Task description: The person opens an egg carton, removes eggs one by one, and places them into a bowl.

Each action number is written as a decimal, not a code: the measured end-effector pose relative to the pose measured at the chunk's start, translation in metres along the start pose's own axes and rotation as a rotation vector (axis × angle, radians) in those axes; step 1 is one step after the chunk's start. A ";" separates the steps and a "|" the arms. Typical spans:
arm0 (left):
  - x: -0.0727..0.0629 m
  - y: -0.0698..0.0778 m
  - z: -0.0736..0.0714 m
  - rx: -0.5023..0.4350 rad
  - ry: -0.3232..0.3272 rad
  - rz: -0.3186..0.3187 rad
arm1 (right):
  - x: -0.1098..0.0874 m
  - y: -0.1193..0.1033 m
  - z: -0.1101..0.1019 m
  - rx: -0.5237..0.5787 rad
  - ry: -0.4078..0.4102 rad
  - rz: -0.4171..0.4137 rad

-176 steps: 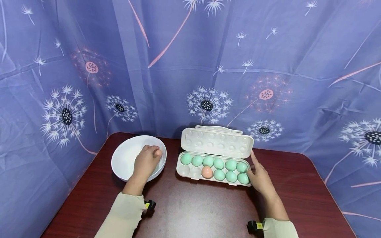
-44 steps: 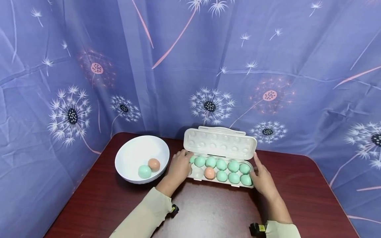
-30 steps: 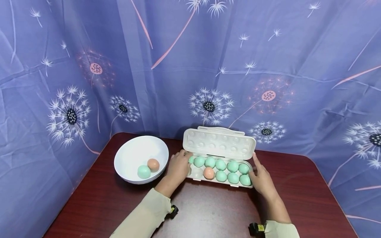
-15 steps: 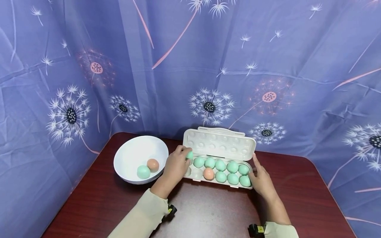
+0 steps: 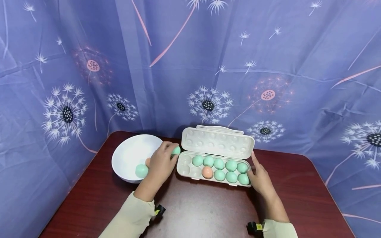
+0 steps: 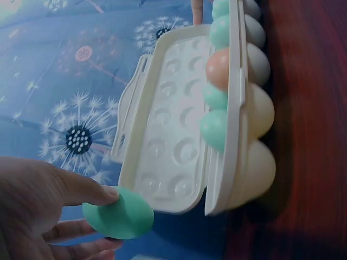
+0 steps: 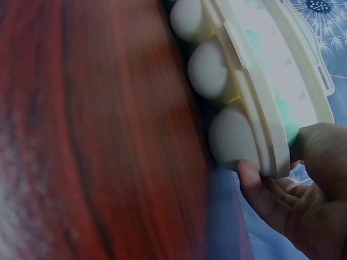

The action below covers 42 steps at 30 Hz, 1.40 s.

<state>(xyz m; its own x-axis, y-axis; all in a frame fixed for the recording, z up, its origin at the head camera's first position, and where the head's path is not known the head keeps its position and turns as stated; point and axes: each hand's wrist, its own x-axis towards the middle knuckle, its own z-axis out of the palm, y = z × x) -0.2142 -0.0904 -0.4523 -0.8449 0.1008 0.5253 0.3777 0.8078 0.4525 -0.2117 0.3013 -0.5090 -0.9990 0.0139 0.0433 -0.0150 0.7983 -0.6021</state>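
My left hand (image 5: 160, 163) pinches a green egg (image 6: 122, 214) between thumb and fingers, in the gap between the white bowl (image 5: 126, 153) and the egg box. Inside the bowl lie another green egg (image 5: 141, 171) and an orange egg (image 5: 147, 161), the latter partly hidden by the left hand. The white egg box (image 5: 185, 161) stands with its lid (image 5: 218, 142) up. Several green eggs (image 5: 231, 165) and one orange egg (image 5: 207, 172) sit in it; three cups at its left end are bare. My right hand (image 7: 320, 184) grips the box's right end, thumb and fingers on either side of the rim.
A dark red wooden table (image 5: 205, 208) bears the bowl and the box. A blue-violet curtain (image 5: 166, 82) with dandelion prints hangs behind the table and along its left side. Each wrist carries a small black camera (image 5: 159, 210).
The left hand has put an orange egg in the bowl, taken a green egg from the box's back left cup, lifted it and moved left. The right hand stays at the box.
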 end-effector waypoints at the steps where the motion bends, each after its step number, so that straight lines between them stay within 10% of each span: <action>1: -0.001 -0.002 -0.003 0.007 0.006 -0.009 | 0.000 0.000 0.000 0.002 -0.002 0.002; 18: 0.002 -0.024 -0.034 -0.010 0.016 -0.138 | -0.001 -0.001 0.000 0.001 -0.002 0.004; 30: 0.006 -0.049 -0.050 -0.005 -0.199 -0.319 | -0.002 -0.002 -0.001 0.008 -0.011 0.010; 42: 0.006 -0.052 -0.060 0.030 -0.378 -0.330 | -0.003 -0.003 0.000 0.011 0.004 0.000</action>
<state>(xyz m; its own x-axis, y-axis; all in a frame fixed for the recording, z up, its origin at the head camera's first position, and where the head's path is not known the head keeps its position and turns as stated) -0.2161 -0.1670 -0.4296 -0.9977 0.0364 0.0575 0.0613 0.8479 0.5267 -0.2090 0.2986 -0.5076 -0.9988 0.0159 0.0461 -0.0156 0.7916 -0.6108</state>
